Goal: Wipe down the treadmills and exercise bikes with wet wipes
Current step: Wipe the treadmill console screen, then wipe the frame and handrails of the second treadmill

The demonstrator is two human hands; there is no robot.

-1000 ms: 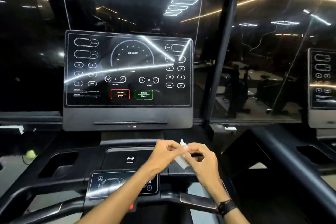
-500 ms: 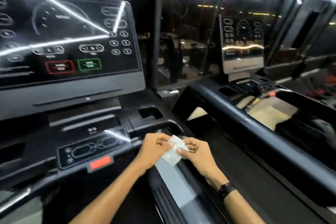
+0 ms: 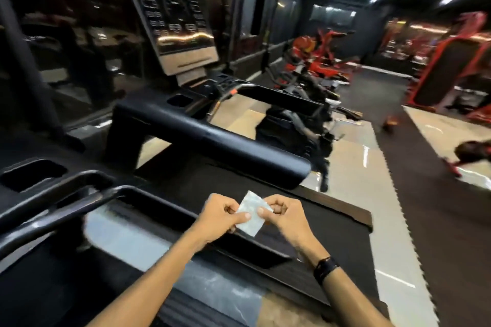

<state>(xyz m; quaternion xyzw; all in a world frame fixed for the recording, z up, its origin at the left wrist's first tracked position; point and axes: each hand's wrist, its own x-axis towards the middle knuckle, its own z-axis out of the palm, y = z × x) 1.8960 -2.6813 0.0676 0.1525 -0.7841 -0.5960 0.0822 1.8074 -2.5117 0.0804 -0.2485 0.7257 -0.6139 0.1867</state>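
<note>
A small white wet wipe packet [image 3: 251,216] is held between both hands over the right side rail of the treadmill I stand on. My left hand [image 3: 221,216] pinches its left edge with thumb and curled fingers. My right hand [image 3: 285,216] pinches its right edge; a black watch sits on that wrist. The black handrail [image 3: 63,210] of my treadmill curves at lower left. A second treadmill stands to the right, with its console screen [image 3: 175,21] and thick black arm [image 3: 212,138]. An exercise bike [image 3: 300,119] stands beyond it.
Red weight machines [image 3: 451,71] line the far right of the gym. Black rubber mat flooring [image 3: 425,167] runs beside pale tiles. A dark glass wall [image 3: 66,48] fills the left. A cup holder recess [image 3: 32,172] lies at the left edge.
My view has swung right, away from my treadmill's console toward the neighbouring treadmill and gym floor. Both hands kept hold of the white packet and dropped lower, over the side rail.
</note>
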